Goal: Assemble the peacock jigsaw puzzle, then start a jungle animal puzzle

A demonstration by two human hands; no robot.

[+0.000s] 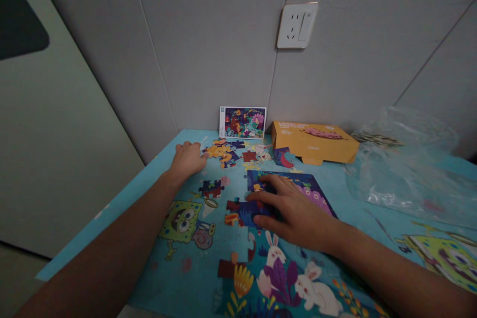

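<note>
My left hand point(189, 160) is at the far left of the table, beside a cluster of loose jigsaw pieces point(219, 151). Its fingers curl downward and their tips are hidden, so what they hold, if anything, does not show. My right hand point(292, 211) lies with fingers spread on the partly joined jigsaw puzzle point(316, 278), which shows white rabbits, flowers and a dark blue upper part. Under its fingertips are joined dark blue pieces point(242, 212) at the puzzle's uneven left edge. A separate dark jigsaw piece point(211, 188) lies between my hands.
A picture card point(244, 122) leans against the wall behind the loose pieces. Right of it lies a yellow puzzle box point(316, 141), with a blue-and-red piece point(284, 157) by its corner. Clear plastic bags point(406, 179) spread at the right. A cartoon-printed cloth point(149, 263) covers the table.
</note>
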